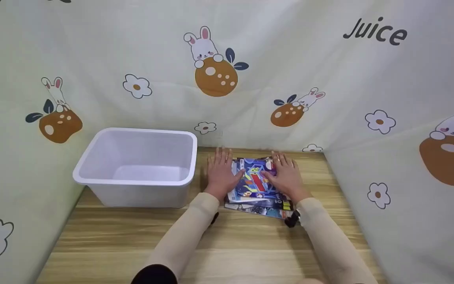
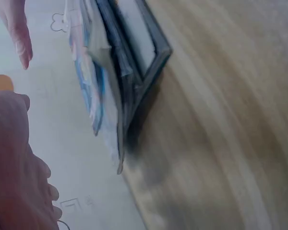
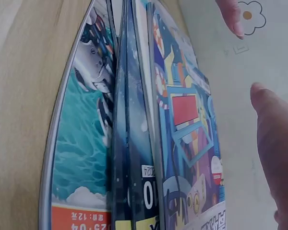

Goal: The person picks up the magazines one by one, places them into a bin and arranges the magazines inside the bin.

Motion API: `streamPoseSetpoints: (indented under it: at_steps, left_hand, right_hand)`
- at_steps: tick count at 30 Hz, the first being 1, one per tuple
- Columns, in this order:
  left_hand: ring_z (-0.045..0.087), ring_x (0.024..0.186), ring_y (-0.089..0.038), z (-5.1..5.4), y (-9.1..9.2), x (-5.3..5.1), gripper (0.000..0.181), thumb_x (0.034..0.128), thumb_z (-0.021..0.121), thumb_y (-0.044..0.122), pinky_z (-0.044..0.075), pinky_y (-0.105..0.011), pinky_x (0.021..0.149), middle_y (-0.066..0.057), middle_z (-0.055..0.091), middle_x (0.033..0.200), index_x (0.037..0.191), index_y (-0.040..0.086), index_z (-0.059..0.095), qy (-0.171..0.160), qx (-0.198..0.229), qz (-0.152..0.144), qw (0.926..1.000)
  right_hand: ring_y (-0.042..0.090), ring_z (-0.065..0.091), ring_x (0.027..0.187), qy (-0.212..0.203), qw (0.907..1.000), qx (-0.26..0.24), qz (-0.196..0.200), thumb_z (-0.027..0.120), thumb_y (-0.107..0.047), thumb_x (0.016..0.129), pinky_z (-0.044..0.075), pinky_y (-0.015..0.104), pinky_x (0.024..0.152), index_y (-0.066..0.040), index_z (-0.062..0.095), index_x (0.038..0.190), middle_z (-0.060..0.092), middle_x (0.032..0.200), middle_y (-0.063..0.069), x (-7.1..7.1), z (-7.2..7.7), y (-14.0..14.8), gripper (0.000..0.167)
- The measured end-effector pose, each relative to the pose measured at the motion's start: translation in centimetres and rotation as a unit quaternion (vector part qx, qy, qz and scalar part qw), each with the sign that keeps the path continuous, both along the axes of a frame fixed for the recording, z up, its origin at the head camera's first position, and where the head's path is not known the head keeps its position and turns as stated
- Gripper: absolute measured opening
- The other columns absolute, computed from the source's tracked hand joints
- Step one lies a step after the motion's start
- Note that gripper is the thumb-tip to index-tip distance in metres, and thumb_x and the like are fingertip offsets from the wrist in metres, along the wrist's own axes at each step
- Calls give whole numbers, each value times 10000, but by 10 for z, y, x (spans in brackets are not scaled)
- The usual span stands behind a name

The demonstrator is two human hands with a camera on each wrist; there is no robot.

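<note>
My L hand (image 1: 222,175) & R hand (image 1: 288,177) are wide, thumbs over the mags (image 1: 256,184) nr the surface's (image 1: 246,248) back edge; contact I can't tell.

Plain cream sleeves (image 1: 331,240) run down to small black fittings (image 1: 292,219).

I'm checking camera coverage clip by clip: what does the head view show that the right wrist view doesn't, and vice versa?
Only the head view: the white bin, the pale sleeves, the rabbit print and the "Juice" lettering.

Only the right wrist view: readable upside-down print on the red band of the lowest magazine, including the figure 12.

Both: the magazine stack, the wooden table, the flower-printed backdrop, and the left hand and right hand, though the wrist view catches only parts of them.
</note>
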State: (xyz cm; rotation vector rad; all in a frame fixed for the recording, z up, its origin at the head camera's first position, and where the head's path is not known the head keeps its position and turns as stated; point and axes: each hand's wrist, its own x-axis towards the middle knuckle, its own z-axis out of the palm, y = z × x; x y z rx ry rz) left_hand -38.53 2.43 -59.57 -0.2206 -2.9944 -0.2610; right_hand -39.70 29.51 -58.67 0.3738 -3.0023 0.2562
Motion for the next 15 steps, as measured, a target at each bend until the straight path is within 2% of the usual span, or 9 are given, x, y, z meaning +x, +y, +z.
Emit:
streamPoseSetpoints:
  at_steps: [2,6,10,15]
  left_hand:
    - [55,1714,-352,4,1,3,1031,1046,325,842,112,-626,1367,-120,49,1851,1791,148,161,38,-109,6,9999]
    - [58,1710,-360,12,2,9,1019,1050,387,820,103,-641,1364,-134,91,1845,1781,129,221,232,55,-144,9996]
    - [57,1708,-360,17,0,17,995,1058,419,795,87,-642,1362,-142,116,1844,1777,131,238,286,152,-231,9992]
    - [116,1704,-362,29,-5,25,973,1057,455,769,116,-632,1360,-156,154,1841,1769,128,282,409,433,-337,9977]
  right_hand:
    - [434,175,1685,-10,9999,-41,92,529,-721,1065,109,675,1353,-111,209,1783,232,1814,209,1,1,0,995]
    - [435,213,1675,88,9998,-65,147,536,-720,1067,149,673,1348,-123,234,1781,256,1809,204,6,4,0,978]
    - [452,237,1663,125,9996,-101,242,583,-687,1064,170,687,1338,-119,252,1776,271,1801,217,11,6,-1,969]
    - [452,269,1652,241,9989,-254,320,612,-690,1048,201,690,1329,-108,288,1766,297,1793,210,15,13,-4,979]
